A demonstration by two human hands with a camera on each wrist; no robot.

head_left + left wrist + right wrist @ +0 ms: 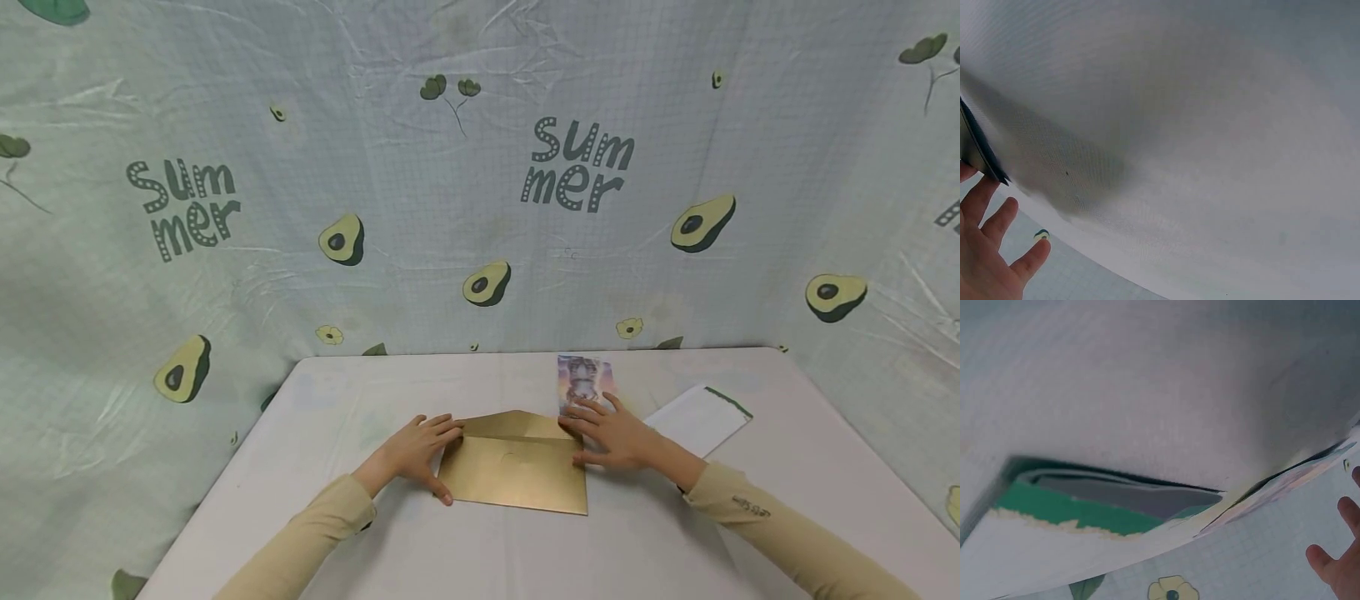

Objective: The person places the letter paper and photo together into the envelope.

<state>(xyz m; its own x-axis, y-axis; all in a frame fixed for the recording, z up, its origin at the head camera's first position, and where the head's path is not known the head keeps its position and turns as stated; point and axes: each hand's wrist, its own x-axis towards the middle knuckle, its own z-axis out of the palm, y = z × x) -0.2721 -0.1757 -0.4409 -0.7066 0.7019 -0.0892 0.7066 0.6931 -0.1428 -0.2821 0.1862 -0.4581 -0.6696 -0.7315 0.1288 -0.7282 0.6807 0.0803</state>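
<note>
A gold envelope lies before me in the head view, its pointed flap folded up at the far side. My left hand is at its left edge, thumb by the near corner and fingertips by the far one. In the left wrist view, the spread fingers of my left hand touch a dark edge of the envelope. My right hand rests at the right edge with its fingers spread. Just beyond those fingers is a picture card in purple and pink, partly covered by them.
A white packet with a torn green edge lies to the right, partly behind my right wrist. Its green strip shows large in the right wrist view. Behind the pale tabletop hangs a cloth printed with avocados and lettering.
</note>
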